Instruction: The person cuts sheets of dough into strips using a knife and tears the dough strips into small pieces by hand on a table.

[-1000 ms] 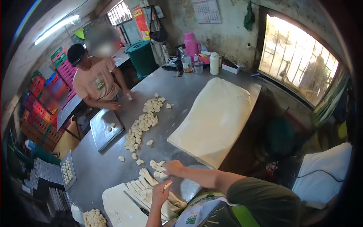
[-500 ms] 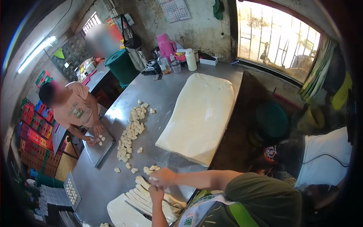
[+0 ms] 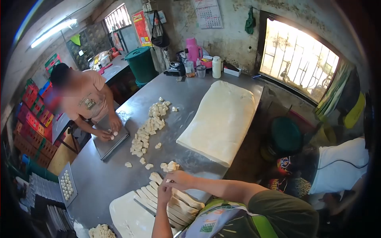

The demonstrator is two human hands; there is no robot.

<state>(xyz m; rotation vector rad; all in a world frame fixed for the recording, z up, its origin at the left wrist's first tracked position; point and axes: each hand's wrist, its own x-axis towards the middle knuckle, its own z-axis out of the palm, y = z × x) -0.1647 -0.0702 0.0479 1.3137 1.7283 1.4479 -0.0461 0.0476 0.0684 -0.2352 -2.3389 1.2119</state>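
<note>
My right hand (image 3: 180,179) and my left hand (image 3: 164,192) meet over the table, fingers closed around a bit of pale dough that they mostly hide. Below them lie several long dough strips (image 3: 183,209), side by side on the table. A flat uncut sheet of dough (image 3: 124,214) adjoins the strips, with a thin grey blade (image 3: 143,207) lying between the two. Just beyond my hands sits a small cluster of dough pieces (image 3: 170,166). Farther off, a long heap of cut dough chunks (image 3: 150,126) runs up the table.
A big dough slab (image 3: 222,121) covers the table's right side. Across the table (image 3: 113,178), a co-worker (image 3: 89,95) handles dough balls on stacked trays (image 3: 109,144). Another tray of balls (image 3: 67,186) stands at left. Bottles and a pink jug (image 3: 193,49) line the back.
The view has swung, so the table's contents appear farther right and mostly lower. My hands stay together above the strips. The co-worker's hands have shifted slightly over the trays.
</note>
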